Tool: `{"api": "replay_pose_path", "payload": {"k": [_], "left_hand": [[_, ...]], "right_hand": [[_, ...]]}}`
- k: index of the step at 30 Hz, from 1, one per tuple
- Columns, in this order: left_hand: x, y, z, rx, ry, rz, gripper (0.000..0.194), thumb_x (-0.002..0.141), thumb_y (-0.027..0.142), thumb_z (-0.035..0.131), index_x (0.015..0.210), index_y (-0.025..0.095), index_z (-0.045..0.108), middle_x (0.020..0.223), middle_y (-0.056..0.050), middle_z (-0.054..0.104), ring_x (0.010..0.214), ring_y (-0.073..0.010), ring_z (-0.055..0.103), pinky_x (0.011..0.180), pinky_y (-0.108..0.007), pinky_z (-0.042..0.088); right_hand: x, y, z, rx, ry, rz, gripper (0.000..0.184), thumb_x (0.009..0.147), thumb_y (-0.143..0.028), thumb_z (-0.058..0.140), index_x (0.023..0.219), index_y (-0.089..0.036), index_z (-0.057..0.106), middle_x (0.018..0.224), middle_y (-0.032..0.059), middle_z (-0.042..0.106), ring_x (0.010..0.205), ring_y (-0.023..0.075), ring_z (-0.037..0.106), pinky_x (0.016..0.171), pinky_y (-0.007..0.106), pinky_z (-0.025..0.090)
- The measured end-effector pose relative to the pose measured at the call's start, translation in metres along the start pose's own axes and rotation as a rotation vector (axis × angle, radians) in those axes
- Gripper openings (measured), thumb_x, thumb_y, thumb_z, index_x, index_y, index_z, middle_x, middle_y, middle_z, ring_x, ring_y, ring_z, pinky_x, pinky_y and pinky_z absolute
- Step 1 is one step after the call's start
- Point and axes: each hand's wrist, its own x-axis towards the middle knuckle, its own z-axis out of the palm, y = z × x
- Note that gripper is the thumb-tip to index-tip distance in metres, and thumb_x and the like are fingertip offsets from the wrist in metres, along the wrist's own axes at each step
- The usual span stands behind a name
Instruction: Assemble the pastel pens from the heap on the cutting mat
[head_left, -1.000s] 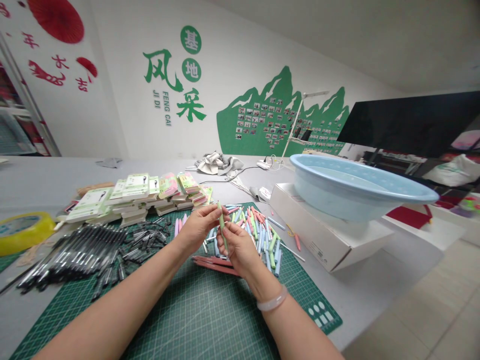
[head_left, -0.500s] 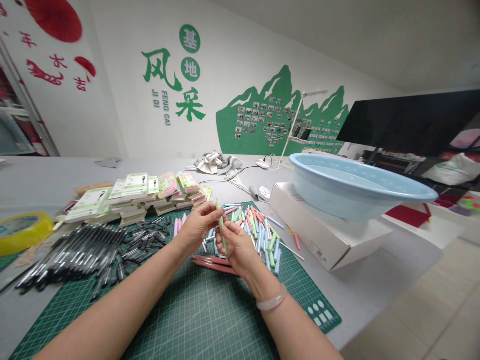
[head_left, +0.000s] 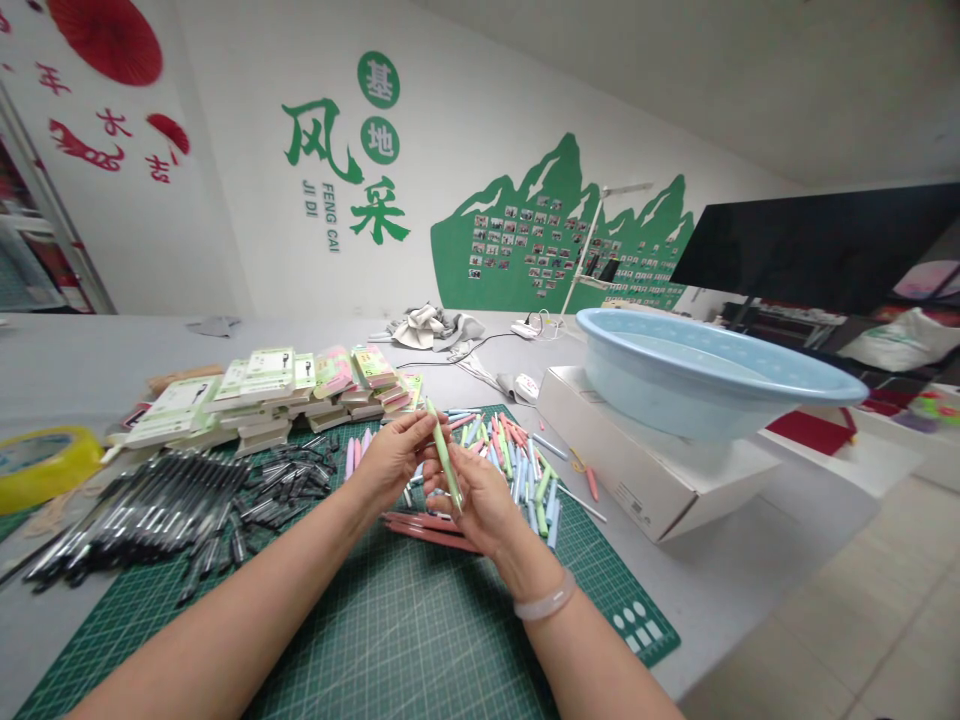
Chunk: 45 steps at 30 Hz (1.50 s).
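Note:
A light green pen (head_left: 447, 460) slants between my two hands above the green cutting mat (head_left: 375, 620). My left hand (head_left: 396, 455) pinches it near its upper end. Lower down, my right hand (head_left: 484, 497) has its fingers closed around the pen, with the lower tip showing by the palm. Several red-pink pens (head_left: 427, 532) lie on the mat just below my hands. Behind and right of them spreads a pile of pastel pen parts (head_left: 544, 490) in blue, green and pink, partly hidden by my right hand. Purple pieces (head_left: 356, 453) lie beside my left hand.
Black pens (head_left: 157, 510) and loose black caps (head_left: 292, 480) lie on the left, near a yellow tape roll (head_left: 49, 465). Small boxes (head_left: 262, 385) are stacked behind. At right, a blue basin (head_left: 697, 385) rests on a white carton (head_left: 630, 470). Crumpled cloths (head_left: 435, 328) lie farther back.
The green pen has turned to a steeper lean across my hands, and more of its length shows. My right hand's fingers have shifted along it and loosened slightly.

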Motion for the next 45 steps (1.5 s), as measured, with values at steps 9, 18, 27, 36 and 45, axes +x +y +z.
{"api": "replay_pose_path", "payload": {"k": [9, 18, 27, 36, 45], "left_hand": [[0.012, 0.004, -0.018, -0.128, 0.245, -0.013, 0.024, 0.068, 0.026, 0.074, 0.086, 0.013, 0.065, 0.073, -0.001, 0.066, 0.061, -0.0083, 0.061, 0.053, -0.016, 0.05], [0.015, 0.002, -0.02, -0.098, 0.226, -0.045, 0.027, 0.065, 0.03, 0.076, 0.082, 0.013, 0.065, 0.073, -0.002, 0.065, 0.059, -0.0078, 0.059, 0.048, -0.016, 0.048], [0.014, 0.0, -0.021, -0.121, 0.218, -0.052, 0.025, 0.066, 0.027, 0.075, 0.081, 0.011, 0.064, 0.068, -0.001, 0.063, 0.056, -0.0079, 0.059, 0.048, -0.016, 0.048], [0.01, 0.01, -0.017, -0.095, 0.235, -0.001, 0.027, 0.067, 0.03, 0.074, 0.085, 0.013, 0.065, 0.071, -0.001, 0.065, 0.058, -0.0078, 0.06, 0.048, -0.015, 0.047], [0.012, 0.009, -0.017, -0.099, 0.227, 0.015, 0.026, 0.066, 0.026, 0.075, 0.086, 0.012, 0.065, 0.07, -0.001, 0.065, 0.058, -0.0072, 0.059, 0.05, -0.015, 0.047]], "right_hand": [[-0.007, -0.009, 0.006, -0.345, -0.148, -0.139, 0.039, 0.068, -0.021, 0.071, 0.106, -0.019, 0.064, 0.086, 0.0047, 0.068, 0.071, 0.0156, 0.064, 0.073, 0.034, 0.054], [-0.006, -0.006, 0.009, -0.328, -0.117, -0.226, 0.035, 0.069, -0.023, 0.07, 0.104, -0.019, 0.065, 0.088, 0.0062, 0.069, 0.08, 0.0199, 0.065, 0.075, 0.038, 0.054], [-0.007, -0.005, 0.009, -0.384, -0.08, -0.274, 0.028, 0.074, -0.027, 0.067, 0.101, -0.018, 0.066, 0.082, 0.005, 0.069, 0.073, 0.0172, 0.065, 0.075, 0.037, 0.054], [-0.009, -0.009, 0.013, -0.34, -0.178, -0.186, 0.039, 0.067, -0.017, 0.071, 0.105, -0.021, 0.063, 0.088, 0.0035, 0.068, 0.083, 0.0177, 0.064, 0.08, 0.037, 0.052], [-0.008, -0.004, 0.011, -0.365, -0.142, -0.216, 0.03, 0.07, -0.019, 0.069, 0.1, -0.019, 0.065, 0.086, 0.0041, 0.069, 0.081, 0.0182, 0.065, 0.082, 0.04, 0.051]]}}
